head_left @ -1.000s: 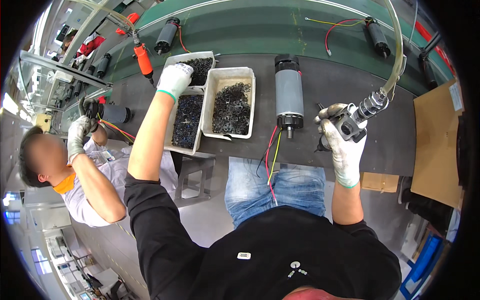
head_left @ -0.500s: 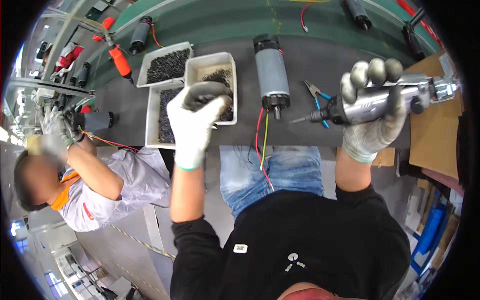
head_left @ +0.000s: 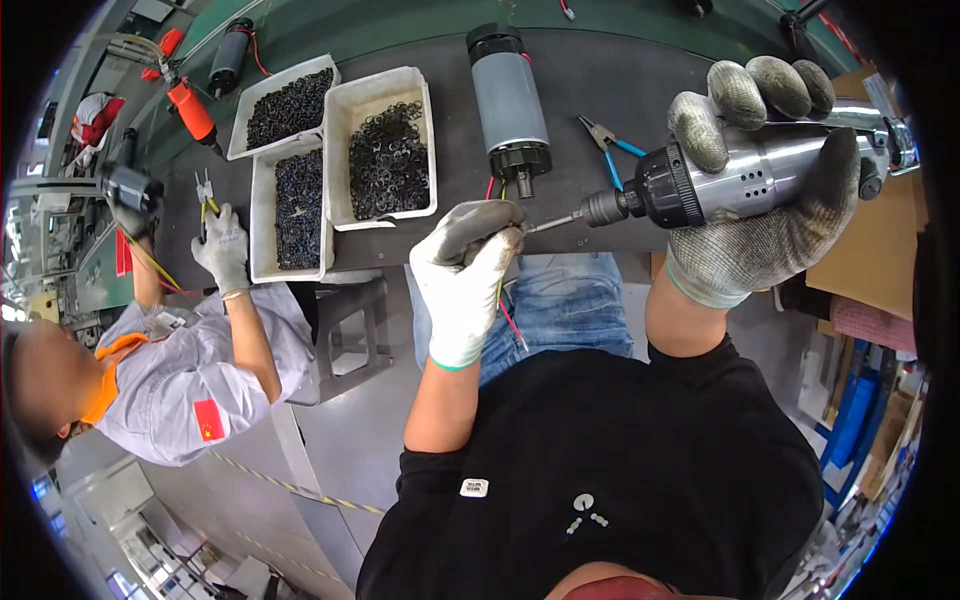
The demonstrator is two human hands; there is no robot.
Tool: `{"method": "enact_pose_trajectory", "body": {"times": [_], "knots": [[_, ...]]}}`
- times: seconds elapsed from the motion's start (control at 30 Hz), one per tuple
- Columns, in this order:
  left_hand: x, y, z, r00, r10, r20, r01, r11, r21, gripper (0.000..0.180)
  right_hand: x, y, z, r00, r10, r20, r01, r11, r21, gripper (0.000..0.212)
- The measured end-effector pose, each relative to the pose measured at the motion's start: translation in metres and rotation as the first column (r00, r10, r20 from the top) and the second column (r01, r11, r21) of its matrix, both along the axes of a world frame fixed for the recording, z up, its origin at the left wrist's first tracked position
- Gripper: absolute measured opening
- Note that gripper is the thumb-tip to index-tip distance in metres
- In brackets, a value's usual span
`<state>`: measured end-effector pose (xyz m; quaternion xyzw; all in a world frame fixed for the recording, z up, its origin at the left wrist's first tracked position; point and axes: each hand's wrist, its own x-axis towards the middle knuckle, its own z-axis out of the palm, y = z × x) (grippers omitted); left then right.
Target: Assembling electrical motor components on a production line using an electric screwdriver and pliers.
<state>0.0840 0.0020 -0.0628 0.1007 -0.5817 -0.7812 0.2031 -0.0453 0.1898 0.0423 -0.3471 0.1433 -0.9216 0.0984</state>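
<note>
My right hand (head_left: 745,260), in a grey-palmed white glove, is wrapped round a silver and black power screwdriver (head_left: 745,185), its bit pointing left. My left hand (head_left: 465,285), gloved alike, pinches its fingers together at the bit's tip; whatever they hold there is hidden. Just beyond, a grey cylindrical motor (head_left: 508,110) lies with its black end and shaft toward me. Its red and yellow wires run down past my left hand. Blue-handled pliers (head_left: 610,150) rest between the motor and the screwdriver.
Three white bins hold small black parts: a back-left bin (head_left: 234,140), a front-left bin (head_left: 262,225) and a right bin (head_left: 431,150). An orange power tool (head_left: 190,110) and another motor (head_left: 232,58) are beyond. At left a co-worker (head_left: 190,370) holds pliers and a motor. Cardboard (head_left: 870,250) stands at right.
My left hand has left the bins and come right to the screwdriver's tip. The screwdriver has shifted slightly left and nearer. The co-worker now holds pliers out beside the bins.
</note>
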Motion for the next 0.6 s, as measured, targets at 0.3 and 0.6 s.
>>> {"method": "enact_pose_trajectory", "body": {"times": [0.3, 0.6], "knots": [[0.010, 0.007, 0.003, 0.999, -0.036, -0.018, 0.036, 0.999, -0.008, 0.033, 0.001, -0.006, -0.007, 0.999, -0.040, -0.014, 0.040, 0.999, 0.004, 0.036], [0.015, 0.012, 0.000, 0.999, -0.003, 0.036, 0.006, 0.997, -0.072, 0.035, 0.018, -0.014, -0.021, 0.987, -0.163, 0.002, 0.162, 0.982, 0.102, 0.035]]}}
